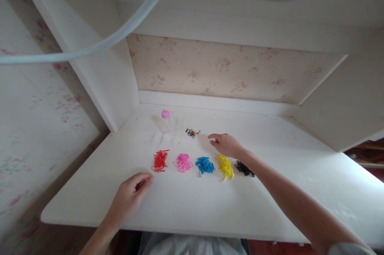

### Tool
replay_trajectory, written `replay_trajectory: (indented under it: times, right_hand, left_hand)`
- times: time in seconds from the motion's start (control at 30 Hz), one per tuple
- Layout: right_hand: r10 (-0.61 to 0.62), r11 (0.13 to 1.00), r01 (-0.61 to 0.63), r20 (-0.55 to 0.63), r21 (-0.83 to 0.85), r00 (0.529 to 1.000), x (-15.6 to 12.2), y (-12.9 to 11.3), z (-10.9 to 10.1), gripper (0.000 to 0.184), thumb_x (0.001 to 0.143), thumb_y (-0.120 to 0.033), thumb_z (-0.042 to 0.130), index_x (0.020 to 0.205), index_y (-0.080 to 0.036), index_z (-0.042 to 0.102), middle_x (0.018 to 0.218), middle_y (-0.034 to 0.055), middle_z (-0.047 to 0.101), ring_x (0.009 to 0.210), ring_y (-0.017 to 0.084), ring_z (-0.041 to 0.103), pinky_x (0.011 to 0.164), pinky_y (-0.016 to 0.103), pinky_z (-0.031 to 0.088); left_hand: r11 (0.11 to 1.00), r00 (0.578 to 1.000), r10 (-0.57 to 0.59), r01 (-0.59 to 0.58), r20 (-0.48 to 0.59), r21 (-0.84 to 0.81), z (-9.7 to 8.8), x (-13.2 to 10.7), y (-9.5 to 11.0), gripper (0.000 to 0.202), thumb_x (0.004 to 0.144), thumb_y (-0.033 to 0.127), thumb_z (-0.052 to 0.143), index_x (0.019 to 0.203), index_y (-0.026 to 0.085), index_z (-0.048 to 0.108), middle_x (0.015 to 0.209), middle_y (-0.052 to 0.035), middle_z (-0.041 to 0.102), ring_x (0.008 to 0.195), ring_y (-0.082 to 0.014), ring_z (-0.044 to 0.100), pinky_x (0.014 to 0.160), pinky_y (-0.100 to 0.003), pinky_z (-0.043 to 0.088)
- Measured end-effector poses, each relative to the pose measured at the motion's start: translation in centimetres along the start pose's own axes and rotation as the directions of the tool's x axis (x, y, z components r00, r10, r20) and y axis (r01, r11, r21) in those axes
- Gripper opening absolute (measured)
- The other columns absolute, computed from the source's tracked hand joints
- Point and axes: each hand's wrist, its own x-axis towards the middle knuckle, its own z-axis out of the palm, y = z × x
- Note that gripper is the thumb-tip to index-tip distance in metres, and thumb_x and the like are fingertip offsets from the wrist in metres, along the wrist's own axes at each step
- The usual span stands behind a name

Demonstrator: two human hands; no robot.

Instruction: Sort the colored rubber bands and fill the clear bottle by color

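While the left hand lies at the left of the white desk, its fingers loosely curled inward, whether they grip anything cannot be told. Just beyond its fingertips sits a heap of red bands. Farther back stands a clear bottle with a pink cap, upright. Next along the front row come the pink bands; behind, to the right of the bottle, lies a small mixed-colour pile. Blue bands follow in the row. The right hand reaches in past the yellow bands, thumb and forefinger parted, their tips pointing toward the mixed-colour pile, near but apart from it. Last come the black bands, partly covered by the right forearm.
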Motion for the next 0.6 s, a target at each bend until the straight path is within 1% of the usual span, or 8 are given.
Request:
replay_trajectory:
  times: [0.07,0.17,0.27,0.33,0.4,0.6]
  right_hand:
    - [0.02,0.999,-0.019,0.025,-0.028,0.999,2.6,-0.5,0.7,0.042,0.087,-0.035,0.042,0.127,-0.031,0.053,0.103,0.006,0.068,0.093,0.023,0.062,0.074,0.029,0.042]
    - [0.048,0.998,-0.046,0.048,-0.042,0.998,5.5,-0.8,1.7,0.047,0.086,-0.035,0.044,0.133,-0.031,0.046,0.107,0.0076,0.067,0.091,0.024,0.063,0.073,0.031,0.044]
    - [0.052,0.998,-0.049,0.05,-0.05,0.997,7.1,-0.9,2.4,0.04,0.088,-0.036,0.042,0.127,-0.034,0.052,0.107,0.0044,0.067,0.091,0.021,0.063,0.073,0.028,0.043]
    - [0.047,0.998,-0.045,0.047,-0.053,0.998,7.5,-0.7,2.6,0.034,0.089,-0.037,0.041,0.118,-0.033,0.059,0.104,0.0024,0.067,0.091,0.018,0.062,0.073,0.026,0.043]
    - [0.042,0.998,-0.04,0.047,-0.056,0.998,7.5,-0.3,2.7,0.031,0.089,-0.037,0.042,0.112,-0.031,0.062,0.102,0.0022,0.068,0.09,0.017,0.061,0.073,0.024,0.042]
    - [0.03,0.997,-0.027,0.038,-0.072,0.999,6.4,0.9,2.7,0.03,0.091,-0.037,0.04,0.11,-0.027,0.062,0.099,0.0054,0.068,0.086,0.019,0.061,0.071,0.026,0.04]
  left_hand:
    - [1.0,1.0,0.02,-0.02,-0.013,-0.024,0.2,0.0,-0.2,0.034,0.085,0.047,0.047,0.093,0.02,0.067,0.081,-0.0014,0.068,0.073,-0.0164,0.061,0.068,-0.025,0.048]
    - [0.998,0.999,0.029,-0.03,-0.031,-0.059,0.2,0.5,-0.2,0.035,0.085,0.048,0.047,0.092,0.02,0.067,0.084,-0.0023,0.069,0.076,-0.0174,0.062,0.069,-0.026,0.049]
    - [0.997,0.999,0.032,-0.034,-0.026,-0.075,0.1,0.8,-0.4,0.033,0.085,0.047,0.047,0.094,0.021,0.067,0.085,-0.0023,0.069,0.078,-0.0173,0.062,0.07,-0.025,0.049]
    - [0.996,0.999,0.04,-0.041,-0.012,-0.078,0.0,0.8,-0.5,0.032,0.086,0.046,0.047,0.094,0.022,0.066,0.087,-0.002,0.069,0.079,-0.0169,0.062,0.071,-0.025,0.049]
    - [0.996,0.999,0.044,-0.044,0.0,-0.075,0.0,0.7,-0.6,0.031,0.086,0.045,0.047,0.093,0.021,0.066,0.086,-0.0018,0.068,0.078,-0.0166,0.061,0.071,-0.025,0.048]
    - [0.996,0.998,0.06,-0.059,0.014,-0.069,0.0,0.7,-0.2,0.029,0.086,0.042,0.047,0.088,0.021,0.067,0.078,-0.0005,0.067,0.07,-0.0154,0.059,0.065,-0.024,0.046]
